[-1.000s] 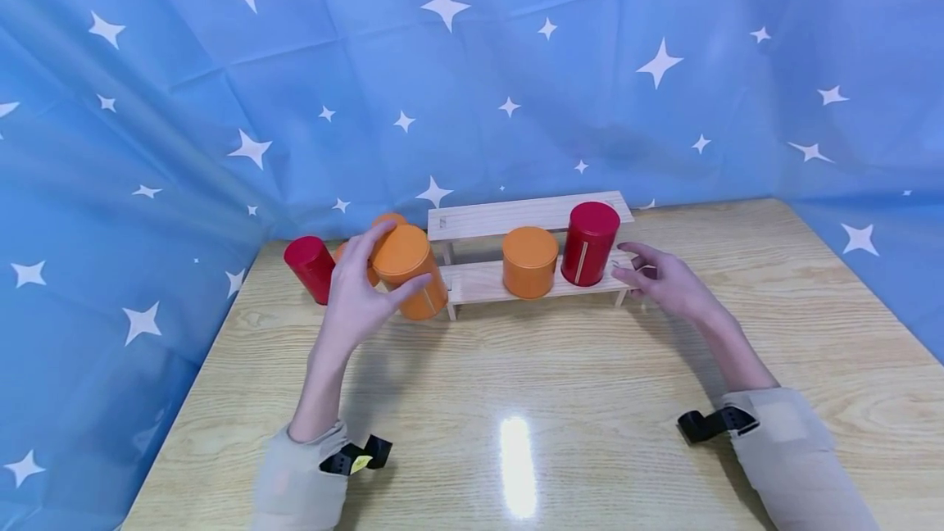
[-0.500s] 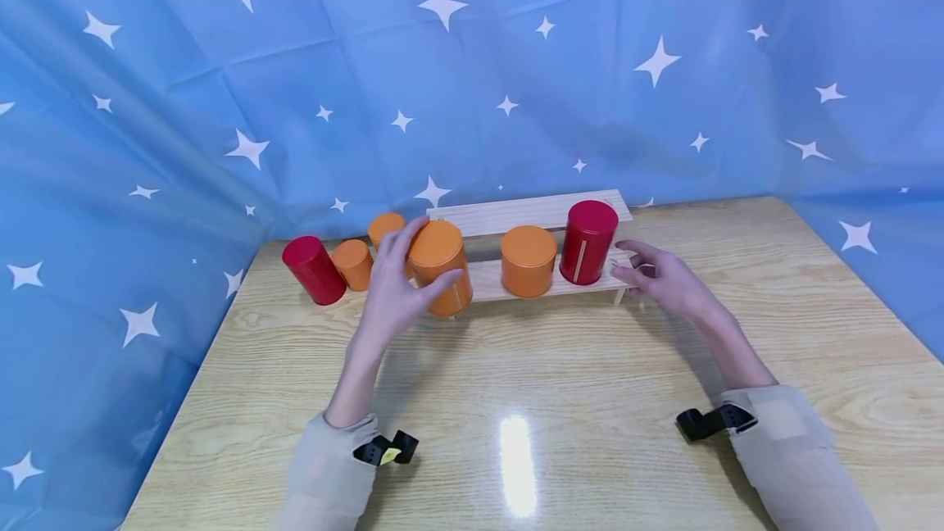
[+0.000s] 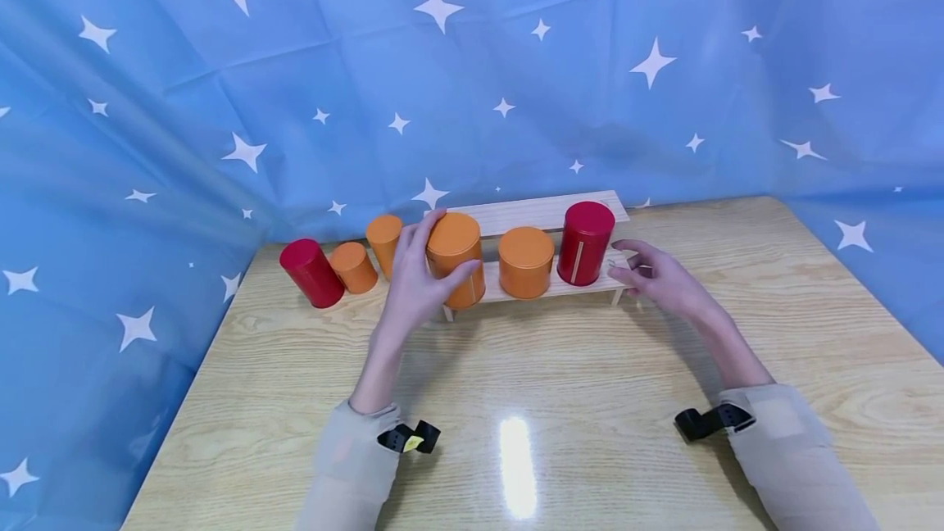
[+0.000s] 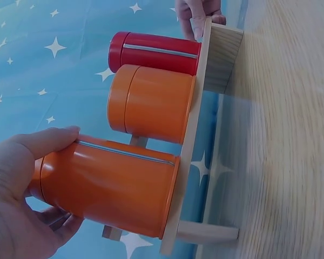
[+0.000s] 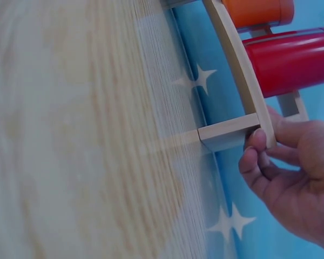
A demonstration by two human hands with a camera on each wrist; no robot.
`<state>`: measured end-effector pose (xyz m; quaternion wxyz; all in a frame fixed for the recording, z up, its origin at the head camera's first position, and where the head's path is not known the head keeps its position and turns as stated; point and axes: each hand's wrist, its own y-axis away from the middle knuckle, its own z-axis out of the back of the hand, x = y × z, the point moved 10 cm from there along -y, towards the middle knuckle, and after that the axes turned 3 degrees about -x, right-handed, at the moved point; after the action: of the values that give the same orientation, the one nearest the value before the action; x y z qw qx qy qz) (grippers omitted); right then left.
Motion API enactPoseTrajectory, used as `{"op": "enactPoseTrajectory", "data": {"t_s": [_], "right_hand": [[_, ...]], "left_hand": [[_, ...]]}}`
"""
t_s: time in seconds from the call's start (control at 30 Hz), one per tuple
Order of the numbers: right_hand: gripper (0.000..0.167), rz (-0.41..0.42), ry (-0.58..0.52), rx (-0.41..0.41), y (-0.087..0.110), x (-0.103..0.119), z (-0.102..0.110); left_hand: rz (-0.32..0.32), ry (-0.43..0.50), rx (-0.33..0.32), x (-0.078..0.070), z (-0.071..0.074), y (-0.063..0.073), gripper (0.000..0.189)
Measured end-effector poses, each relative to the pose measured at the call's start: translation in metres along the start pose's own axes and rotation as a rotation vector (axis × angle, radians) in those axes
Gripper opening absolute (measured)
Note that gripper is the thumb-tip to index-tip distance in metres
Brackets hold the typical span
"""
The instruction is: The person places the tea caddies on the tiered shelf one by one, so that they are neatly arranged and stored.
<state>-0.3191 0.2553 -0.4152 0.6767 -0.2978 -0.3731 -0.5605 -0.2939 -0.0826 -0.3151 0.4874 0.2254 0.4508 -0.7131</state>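
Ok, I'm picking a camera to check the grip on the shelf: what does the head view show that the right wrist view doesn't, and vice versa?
Only the head view shows the left hand gripping the tall orange canister, plus a far-left red canister and two small orange canisters left of the two-tier wooden shelf. Only the right wrist view shows the fingertips of the right hand tucked under its end. Both share the right hand, the shelf, its on-shelf red canister and short orange canister, tabletop and star-print curtain.
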Motion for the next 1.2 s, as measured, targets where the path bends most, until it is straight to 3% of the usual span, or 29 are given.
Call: {"op": "enactPoseTrajectory", "data": {"t_s": [0.57,0.8,0.97,1.2], "right_hand": [[0.063,0.006,0.001,0.004,-0.002,0.0,-0.001],[0.061,0.009,-0.013,0.002,-0.003,-0.001,-0.002],[0.061,0.014,-0.021,0.005,-0.002,-0.001,-0.002],[0.061,0.01,-0.019,0.002,-0.003,-0.003,-0.001]], "left_hand": [[0.002,0.019,-0.009,-0.002,-0.009,-0.007,0.08],[0.022,0.016,-0.006,-0.001,-0.01,-0.007,0.09],[0.022,0.072,-0.019,-0.002,-0.002,-0.008,0.095],[-0.019,0.133,-0.086,-0.002,0.02,-0.006,0.076]]}}
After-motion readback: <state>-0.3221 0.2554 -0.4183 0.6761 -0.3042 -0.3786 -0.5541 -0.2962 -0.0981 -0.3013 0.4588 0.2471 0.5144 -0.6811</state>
